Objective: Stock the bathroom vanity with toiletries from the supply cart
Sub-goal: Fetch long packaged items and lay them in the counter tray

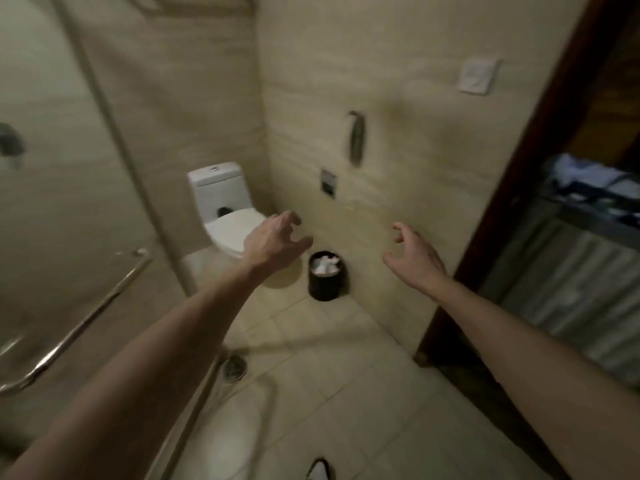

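You're holding both arms out ahead, both hands empty. Left hand (273, 242) is hovering just up-left of the bin (327, 282), fingers loosely curled, gripping nothing. Right hand (414, 258) is hovering up-right of the bin, palm turned inward, fingers relaxed and spread, also gripping nothing.

The bin is sitting on the floor against the wall, with crumpled white paper showing inside. The toilet (225, 216) is standing left of the bin, lid down.

The supply cart (588, 216) is sitting well right of the bin, past the dark door frame (519, 174). Its top shelf is carrying pale, blurred items; can't tell which are toiletries.

The glass shower door (69, 202) with its metal bar handle (79, 323) is running far left of the bin. The floor drain (235, 367) is lying down-left of the bin, nearer you. The wall switch (477, 76) is sitting high up-right of the bin.
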A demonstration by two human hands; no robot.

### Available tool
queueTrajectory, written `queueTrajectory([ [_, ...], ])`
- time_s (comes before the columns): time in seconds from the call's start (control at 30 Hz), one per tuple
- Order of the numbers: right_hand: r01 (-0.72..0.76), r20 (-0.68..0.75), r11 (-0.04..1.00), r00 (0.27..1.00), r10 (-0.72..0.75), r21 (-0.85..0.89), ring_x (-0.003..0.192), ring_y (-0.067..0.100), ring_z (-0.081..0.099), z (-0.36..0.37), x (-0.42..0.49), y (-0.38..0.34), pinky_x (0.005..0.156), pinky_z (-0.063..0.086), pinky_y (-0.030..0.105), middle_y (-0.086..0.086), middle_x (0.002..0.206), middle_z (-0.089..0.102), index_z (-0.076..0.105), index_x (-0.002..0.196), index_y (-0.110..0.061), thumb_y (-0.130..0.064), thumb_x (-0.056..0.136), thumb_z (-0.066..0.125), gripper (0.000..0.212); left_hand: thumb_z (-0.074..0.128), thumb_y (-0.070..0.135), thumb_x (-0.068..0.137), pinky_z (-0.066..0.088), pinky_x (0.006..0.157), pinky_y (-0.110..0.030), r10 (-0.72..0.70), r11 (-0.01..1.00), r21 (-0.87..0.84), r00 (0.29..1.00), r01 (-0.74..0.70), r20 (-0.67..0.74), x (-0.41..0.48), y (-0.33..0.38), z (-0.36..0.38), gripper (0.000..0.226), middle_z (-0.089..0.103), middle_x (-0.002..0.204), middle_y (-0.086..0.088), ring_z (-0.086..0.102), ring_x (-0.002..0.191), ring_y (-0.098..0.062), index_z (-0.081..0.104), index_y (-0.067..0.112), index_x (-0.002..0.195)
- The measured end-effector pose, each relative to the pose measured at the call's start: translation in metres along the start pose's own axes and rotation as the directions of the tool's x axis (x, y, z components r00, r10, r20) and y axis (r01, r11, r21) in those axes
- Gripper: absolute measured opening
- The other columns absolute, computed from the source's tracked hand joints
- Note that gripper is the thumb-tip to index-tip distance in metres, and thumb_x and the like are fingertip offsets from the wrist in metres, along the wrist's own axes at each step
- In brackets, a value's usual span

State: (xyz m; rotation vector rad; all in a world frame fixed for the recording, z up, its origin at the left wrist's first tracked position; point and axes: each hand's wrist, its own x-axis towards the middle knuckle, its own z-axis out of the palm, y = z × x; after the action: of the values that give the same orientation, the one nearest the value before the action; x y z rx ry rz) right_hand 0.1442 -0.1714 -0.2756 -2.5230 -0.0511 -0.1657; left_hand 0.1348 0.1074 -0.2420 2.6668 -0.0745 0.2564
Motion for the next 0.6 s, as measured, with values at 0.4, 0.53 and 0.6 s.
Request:
queueTrajectory([
  [0.4,-0.479,-0.390,0.871,0.785,0.481,0.110,0.111,0.023,0.060,-0.132,0.010,0.181,0.089,0.051,0.037,0.000,0.139,0.052,0.032,0.152,-0.028,-0.038,0.095,0.064,0.065,0.061,0.057,0.090,0.054,0.078,-0.039,0.545,0.838,-0.138,0.819,-0.528,0.180,0.177,0.229,0.146,0.056,0.065,0.120,-0.005,0.065,0.099,-0.026,0.054,0.022,0.132],
  [0.53,-0.592,-0.391,0.794,0.704,0.593,0.138,0.119,0.024,0.058,-0.139,-0.026,0.216,0.095,0.053,0.042,0.003,0.144,0.050,0.030,0.153,-0.029,-0.036,0.095,0.065,0.068,0.059,0.061,0.088,0.057,0.084,-0.047,0.637,0.771,-0.196,0.737,-0.606,0.225,0.188,0.281,0.186,0.056,0.064,0.121,-0.005,0.065,0.104,-0.030,0.053,0.025,0.131],
  [0.6,-0.656,-0.412,0.738,0.636,0.653,0.158,0.118,0.023,0.058,-0.142,-0.044,0.233,0.094,0.053,0.041,0.003,0.143,0.051,0.030,0.153,-0.028,-0.036,0.094,0.065,0.068,0.059,0.058,0.091,0.054,0.085,-0.044,0.690,0.724,-0.223,0.675,-0.653,0.261,0.186,0.307,0.208,0.054,0.063,0.121,-0.007,0.064,0.108,-0.031,0.053,0.023,0.132],
])
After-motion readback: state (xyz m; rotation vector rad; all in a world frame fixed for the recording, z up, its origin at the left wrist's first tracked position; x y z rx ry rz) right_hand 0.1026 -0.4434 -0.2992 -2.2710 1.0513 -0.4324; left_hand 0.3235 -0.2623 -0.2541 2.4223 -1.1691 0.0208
